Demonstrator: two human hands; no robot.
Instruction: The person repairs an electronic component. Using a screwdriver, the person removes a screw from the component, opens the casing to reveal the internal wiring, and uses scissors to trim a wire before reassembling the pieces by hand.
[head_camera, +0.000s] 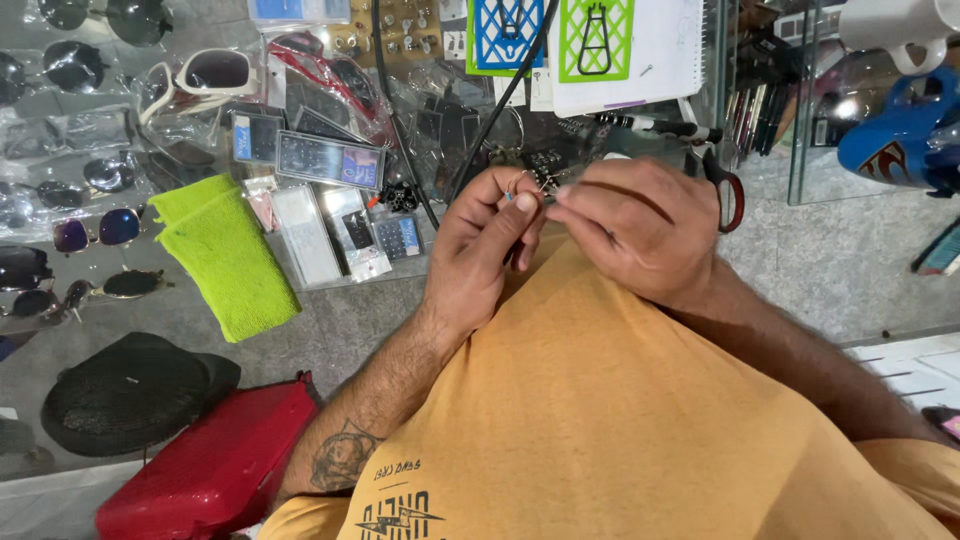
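Observation:
My left hand (485, 240) and my right hand (640, 225) meet close to my chest, above the glass counter (830, 260). Between their fingertips is a small thin metal wire piece (527, 184) with a looped end and a tiny blue bit. The thumb and fingers of my left hand pinch it from the left. My right hand's fingertips are closed on its right end. What kind of thing the wire piece is cannot be told at this size. My orange shirt (620, 420) fills the lower part of the view.
Several sunglasses (95, 232) lie on the counter at left, beside a lime-green cloth (225, 255), a black cap (130, 395) and a red case (215, 465). Small packaged items (330, 160), a black cable (490, 120), red-handled scissors (730, 195) and a blue mug (900, 135) lie farther off.

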